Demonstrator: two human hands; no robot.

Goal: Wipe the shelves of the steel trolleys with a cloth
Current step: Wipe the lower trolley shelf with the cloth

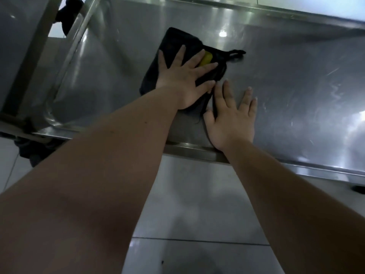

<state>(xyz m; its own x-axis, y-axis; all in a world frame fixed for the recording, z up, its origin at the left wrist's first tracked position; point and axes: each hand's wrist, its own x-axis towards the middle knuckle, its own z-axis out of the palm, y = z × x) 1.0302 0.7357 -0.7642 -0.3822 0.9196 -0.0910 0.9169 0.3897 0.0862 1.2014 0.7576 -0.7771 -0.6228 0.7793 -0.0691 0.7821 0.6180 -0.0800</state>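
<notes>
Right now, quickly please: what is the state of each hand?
Left hand: open, fingers spread, pressing flat on the cloth.
Right hand: open, lying flat on the steel shelf beside the cloth.

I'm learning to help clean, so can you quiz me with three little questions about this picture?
1. True or false: the left hand presses flat on the black cloth.
2. Where does the right hand rest? A) mostly on the steel shelf, beside the cloth B) on a bucket C) on a plate
3. Fill in: the cloth's bright patch is ____.
Key: 1 true; 2 A; 3 yellow.
</notes>
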